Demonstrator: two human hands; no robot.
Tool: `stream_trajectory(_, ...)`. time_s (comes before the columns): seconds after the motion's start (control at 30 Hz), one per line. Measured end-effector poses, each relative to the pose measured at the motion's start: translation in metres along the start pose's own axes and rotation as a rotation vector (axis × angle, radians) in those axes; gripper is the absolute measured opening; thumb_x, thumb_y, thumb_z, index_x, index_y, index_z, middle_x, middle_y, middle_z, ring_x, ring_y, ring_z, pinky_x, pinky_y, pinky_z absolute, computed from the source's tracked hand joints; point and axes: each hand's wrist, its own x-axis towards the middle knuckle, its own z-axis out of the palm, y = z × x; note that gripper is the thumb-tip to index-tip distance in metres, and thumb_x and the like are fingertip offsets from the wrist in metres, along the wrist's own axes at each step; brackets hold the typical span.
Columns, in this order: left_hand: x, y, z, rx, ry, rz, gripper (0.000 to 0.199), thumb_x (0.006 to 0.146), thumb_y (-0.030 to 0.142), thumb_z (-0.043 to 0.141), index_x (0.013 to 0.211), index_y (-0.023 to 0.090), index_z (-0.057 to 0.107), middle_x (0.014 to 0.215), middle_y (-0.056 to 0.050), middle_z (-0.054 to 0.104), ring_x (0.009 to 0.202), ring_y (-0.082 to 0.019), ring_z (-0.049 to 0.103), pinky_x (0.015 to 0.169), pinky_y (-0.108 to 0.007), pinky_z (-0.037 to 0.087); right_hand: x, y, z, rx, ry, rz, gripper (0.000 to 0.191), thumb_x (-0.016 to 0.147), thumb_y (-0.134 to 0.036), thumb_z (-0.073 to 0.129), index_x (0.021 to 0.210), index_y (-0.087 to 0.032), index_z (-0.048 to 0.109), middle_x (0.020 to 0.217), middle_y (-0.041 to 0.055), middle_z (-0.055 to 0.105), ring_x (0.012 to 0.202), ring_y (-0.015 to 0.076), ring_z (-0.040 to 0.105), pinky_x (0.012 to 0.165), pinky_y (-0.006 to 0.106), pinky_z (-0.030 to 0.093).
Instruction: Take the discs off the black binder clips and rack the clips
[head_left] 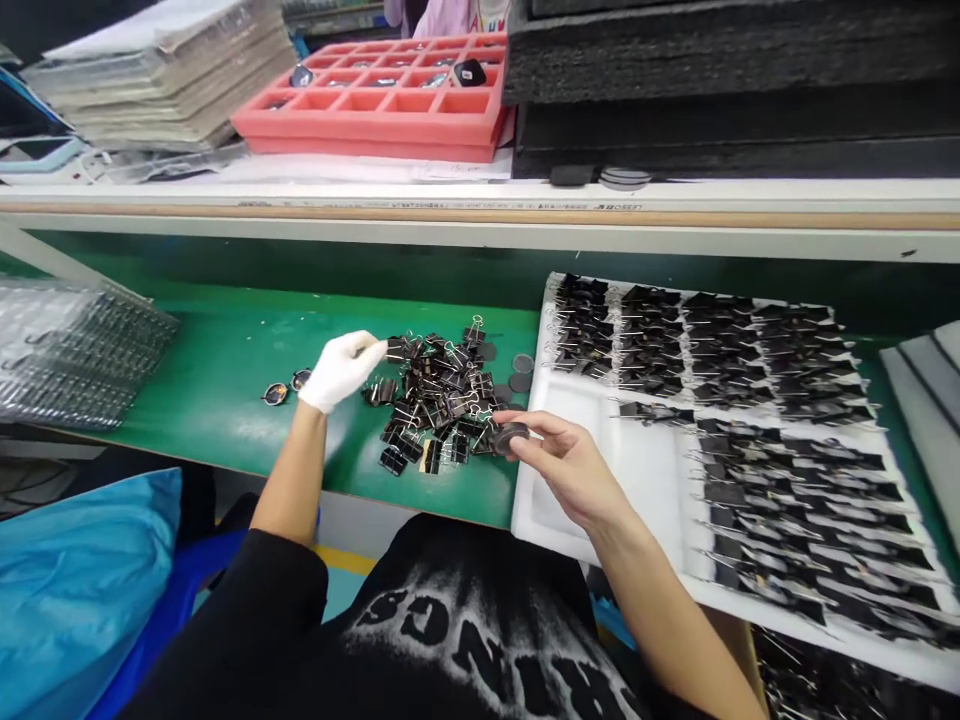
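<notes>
My left hand [341,372], in a white glove, is at the left edge of a heap of black binder clips [442,385] on the green tabletop. Its thumb and fingers are pinched on a binder clip [395,349] at the heap's upper left. My right hand [562,460] is bare and grips dark round discs [509,437] between thumb and fingers, at the heap's right side. More flat round discs [520,372] lie between the heap and the white tray.
A white tray [531,505] on the right carries rows of binder clips [810,500]. Two small round pieces [275,394] lie left of my gloved hand. Clear plastic trays [67,350] are stacked at far left. Above, a shelf edge [450,225] spans the bench, bearing a pink compartment tray [367,130].
</notes>
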Motion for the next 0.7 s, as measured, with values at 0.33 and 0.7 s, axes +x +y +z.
stream_trajectory(0.33,-0.050,0.128,0.052,-0.442,0.182,0.371,0.020,0.105,0.035,0.050,0.094,0.022,0.059,0.093,-0.003,0.063,0.082,-0.014,0.062,0.073,-0.029,0.051,-0.004,0.008,0.024,-0.229,0.128,-0.406,0.012,0.084,-0.031,0.083,0.095,-0.027,0.083,0.112,0.0083,0.081,0.114,0.0288,0.075,0.101,0.046,0.062)
stream_trajectory(0.7,-0.039,0.166,0.078,-0.573,0.291,0.074,0.064,0.109,0.056,0.030,0.082,0.019,0.074,0.071,-0.003,0.072,0.062,-0.014,0.066,0.060,-0.028,0.052,-0.009,0.023,0.030,-0.391,0.366,-0.702,0.021,0.088,-0.017,0.076,0.106,-0.027,0.082,0.125,0.0085,0.077,0.113,0.0285,0.076,0.101,0.045,0.065)
